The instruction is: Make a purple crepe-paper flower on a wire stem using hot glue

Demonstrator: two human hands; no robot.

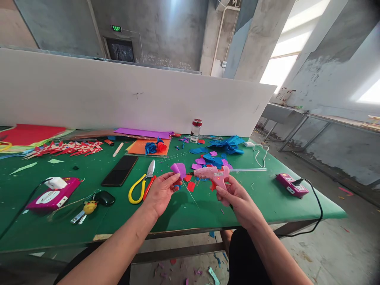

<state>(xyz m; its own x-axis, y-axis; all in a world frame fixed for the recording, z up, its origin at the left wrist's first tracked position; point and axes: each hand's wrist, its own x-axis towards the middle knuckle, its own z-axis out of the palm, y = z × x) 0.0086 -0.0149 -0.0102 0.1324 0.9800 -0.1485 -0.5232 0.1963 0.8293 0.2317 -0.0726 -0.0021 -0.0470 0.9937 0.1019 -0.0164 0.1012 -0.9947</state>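
Between the fingers of my left hand (164, 191) is a curved purple paper petal (178, 169). A pink hot glue gun (211, 175) is gripped in my right hand (236, 198), its nozzle pointing left, close to the petal; whether they touch I cannot tell. From the gun's back end a clear glue stick (249, 170) sticks out to the right. Just left of my left hand lie scissors (141, 184) with yellow and red handles. Red petals (190, 186) lie on the table behind and below the nozzle, and purple petals (200, 161) lie beyond the gun.
On the green table (184, 217) are a black phone (120, 170), keys with a yellow charm (90, 207), a glass jar (196, 131), blue paper (228, 145) and blue and red paper flowers (156, 147). Purple power strips (292, 186) with black cables sit at both sides. A white panel (118, 95) stands behind.
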